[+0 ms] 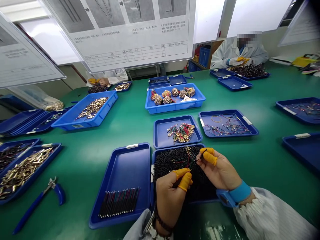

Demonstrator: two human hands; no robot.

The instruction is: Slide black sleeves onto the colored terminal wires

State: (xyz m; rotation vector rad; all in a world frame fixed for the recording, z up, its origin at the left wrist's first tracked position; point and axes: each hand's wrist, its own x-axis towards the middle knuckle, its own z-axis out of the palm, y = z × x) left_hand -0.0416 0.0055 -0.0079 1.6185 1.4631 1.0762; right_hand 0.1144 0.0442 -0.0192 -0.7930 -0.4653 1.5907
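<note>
My left hand (172, 191), with yellow finger cots on its thumb and forefinger, pinches the lower end of a small bundle of thin coloured wires (189, 158). My right hand (220, 168) is closed on a small black tube (204, 151) near the wires' upper ends, its fingertips also in yellow cots. Both are above a blue tray (153, 196) full of black tubes (167, 158). Left of it, a blue tray (125, 158) holds a row of black-sleeved wire bundles (120, 201). Behind, another tray (160, 141) holds loose coloured wires with gold ends (181, 132).
Blue-handled pliers (37, 203) and a tray of metal parts (25, 171) lie left. A bin of round wire bundles (175, 106) and a tray of scattered wires (227, 133) stand farther back. Printed sheets (130, 43) hang above. Two people work across the table.
</note>
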